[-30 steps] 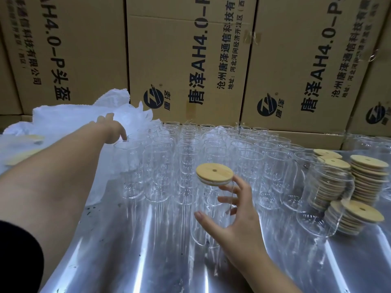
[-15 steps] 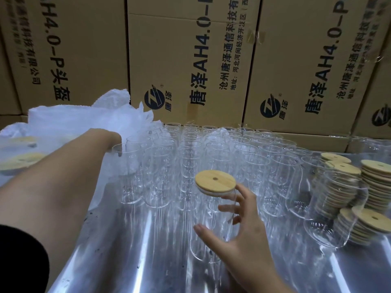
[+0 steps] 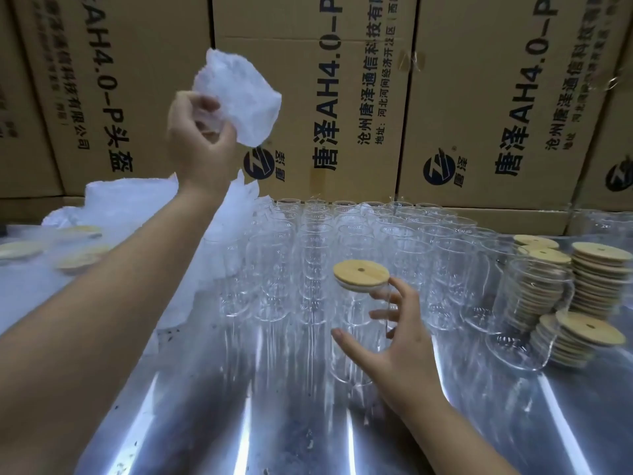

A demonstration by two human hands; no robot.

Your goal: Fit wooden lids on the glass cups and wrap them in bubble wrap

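One glass cup (image 3: 356, 327) near centre wore its wooden lid (image 3: 361, 273), right hand (image 3: 394, 347) curled round it; left hand (image 3: 200, 138) gripped a bubble wrap sheet (image 3: 239, 94) up high. Rows of bare cups (image 3: 346, 234) stood behind, lid stacks (image 3: 599, 279) right: mostly undone, I judged.

left cardboard box (image 3: 137, 46): "4.0-p头盔", "有限公司"
middle cardboard box (image 3: 308, 46): "唐泽 ah4.0-p", "沧州唐泽通信科技有", logo "唐泽"
right cardboard box (image 3: 479, 80): "唐泽 ah4.0-p", logo "唐泽"

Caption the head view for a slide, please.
Left hand holds bubble wrap aloft; right hand grips a lidded glass cup.
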